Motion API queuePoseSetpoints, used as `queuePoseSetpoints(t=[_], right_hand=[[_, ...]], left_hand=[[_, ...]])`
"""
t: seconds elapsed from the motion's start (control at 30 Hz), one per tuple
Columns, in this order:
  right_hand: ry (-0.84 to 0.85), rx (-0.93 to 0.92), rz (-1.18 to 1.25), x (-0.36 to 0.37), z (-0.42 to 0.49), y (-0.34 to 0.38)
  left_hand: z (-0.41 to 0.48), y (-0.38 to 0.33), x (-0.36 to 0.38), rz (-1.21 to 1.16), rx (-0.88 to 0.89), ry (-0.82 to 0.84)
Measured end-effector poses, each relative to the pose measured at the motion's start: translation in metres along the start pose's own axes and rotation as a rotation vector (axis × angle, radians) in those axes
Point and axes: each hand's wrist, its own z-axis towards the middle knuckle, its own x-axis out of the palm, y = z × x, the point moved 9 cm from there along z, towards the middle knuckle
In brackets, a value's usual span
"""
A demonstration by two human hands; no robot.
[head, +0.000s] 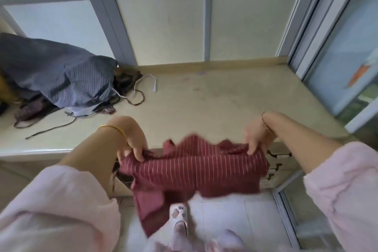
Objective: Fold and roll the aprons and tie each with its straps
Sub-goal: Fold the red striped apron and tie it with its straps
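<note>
In the head view, the left hand (133, 145) and the right hand (255, 137) each grip the top edge of the red striped apron (194, 170). The fingers (139, 154) of both hands are curled closed on bunched cloth, and the apron is held in the air in front of the tabletop (204, 104) rather than laid on it. Between the two sets of fingers the edge sags and puckers. Below them the cloth hangs crooked, with its lowest corner reaching down toward the floor (225, 221), just above a slipper (179, 214). The main risk is probably a skewed fold: because each grip is on a gathered wad and not a clean corner, laying the apron down like this would likely trap wrinkles and leave the edges misaligned, so the roll comes out lopsided. A thin strap (113, 176) dangles below the left fingers, and it could get caught inside the fold, leaving nothing free for tying. The low corner could also brush the floor or get stepped on if the hands drop. Beyond the left fingers, the pile of aprons (57, 80) trails loose dark straps across the tabletop, and an apron spread too far that way could tangle with them.
</note>
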Motion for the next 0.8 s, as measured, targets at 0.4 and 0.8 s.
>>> queuePoseSetpoints(t=[0.4, 0.8], right_hand=[[-0.239, -0.92, 0.702, -0.096, -0.043, 0.145], [-1.455, 0.027, 0.824, -0.224, -0.019, -0.055]], left_hand=[[-0.138, 0.044, -0.183, 0.355, -0.487, -0.863], [-0.009, -0.209, -0.298, 0.205, 0.401, -1.181]])
